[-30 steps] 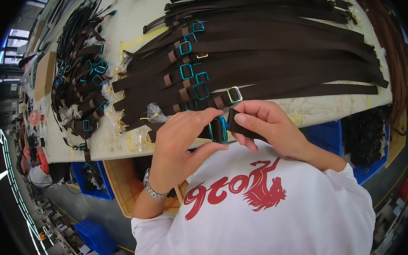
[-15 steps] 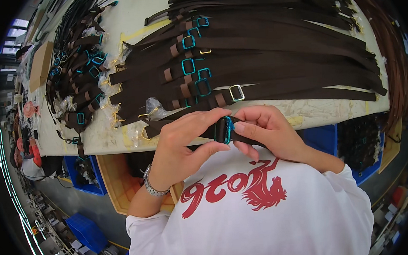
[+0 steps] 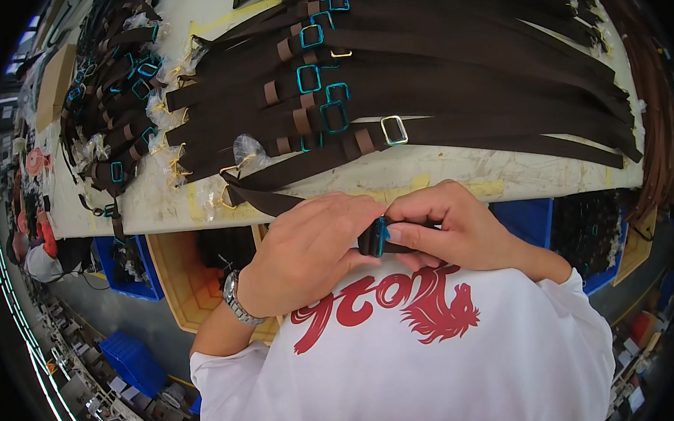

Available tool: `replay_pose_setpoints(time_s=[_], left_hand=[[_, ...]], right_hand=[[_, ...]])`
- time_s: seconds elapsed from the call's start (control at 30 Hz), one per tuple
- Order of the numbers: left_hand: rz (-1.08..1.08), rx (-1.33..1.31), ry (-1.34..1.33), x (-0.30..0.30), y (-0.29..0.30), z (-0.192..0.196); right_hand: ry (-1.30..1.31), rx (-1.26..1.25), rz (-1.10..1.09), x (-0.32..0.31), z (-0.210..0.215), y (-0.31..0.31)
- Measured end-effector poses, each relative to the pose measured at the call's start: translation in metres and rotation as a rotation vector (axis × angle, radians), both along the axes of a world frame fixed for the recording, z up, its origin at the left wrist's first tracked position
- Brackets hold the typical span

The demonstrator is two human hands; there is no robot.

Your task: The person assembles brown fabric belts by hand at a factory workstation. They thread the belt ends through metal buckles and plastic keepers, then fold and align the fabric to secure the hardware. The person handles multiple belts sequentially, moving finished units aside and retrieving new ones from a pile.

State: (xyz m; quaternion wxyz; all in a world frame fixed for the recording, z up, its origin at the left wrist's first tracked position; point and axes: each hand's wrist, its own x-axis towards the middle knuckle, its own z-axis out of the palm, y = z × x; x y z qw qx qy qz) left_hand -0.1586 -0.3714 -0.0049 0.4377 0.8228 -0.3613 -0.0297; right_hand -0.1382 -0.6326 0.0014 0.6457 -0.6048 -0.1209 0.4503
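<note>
In front of my shirt, both hands hold a dark brown strap at a blue-edged buckle [image 3: 383,235]. My left hand [image 3: 303,232] is closed, pinching the folded strap beside the buckle between thumb and fingers. My right hand [image 3: 454,226] is closed too, its thumb lying over the strap at the buckle's right side. A strap [image 3: 275,201] runs from the table edge down behind my left hand. The fingertips and my left hand's back hide part of the buckle, so how the strap is threaded cannot be made out.
Across the table [image 3: 459,184] lie many dark straps [image 3: 460,72] with blue-edged buckles; a pale metal buckle [image 3: 395,130] is nearest. More straps are heaped at left [image 3: 125,84], by a cardboard piece [image 3: 55,87]. Below the edge stand a yellow crate [image 3: 173,286] and blue bins [image 3: 524,222].
Both hands and the buckle have come slightly lower in view, while the table has shifted upward. The buckle has turned more edge-on. Both hands keep their hold.
</note>
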Motion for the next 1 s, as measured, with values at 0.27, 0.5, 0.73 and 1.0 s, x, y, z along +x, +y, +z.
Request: replay_pose_setpoints(time_s=[0.27,0.5,0.73,1.0], left_hand=[[0.071,-0.05,0.15,-0.005,-0.002,-0.009],[0.087,-0.099,0.337,-0.003,-0.004,-0.01],[0.122,-0.037,0.293,0.002,-0.003,-0.007],[0.108,-0.043,0.35,0.006,-0.004,0.003]], right_hand=[[0.192,0.021,-0.053,-0.003,-0.004,0.001],[0.257,0.107,0.015,-0.004,-0.021,-0.002],[0.23,0.077,-0.057,-0.006,-0.028,-0.001],[0.331,0.146,-0.077,-0.01,-0.024,0.0]])
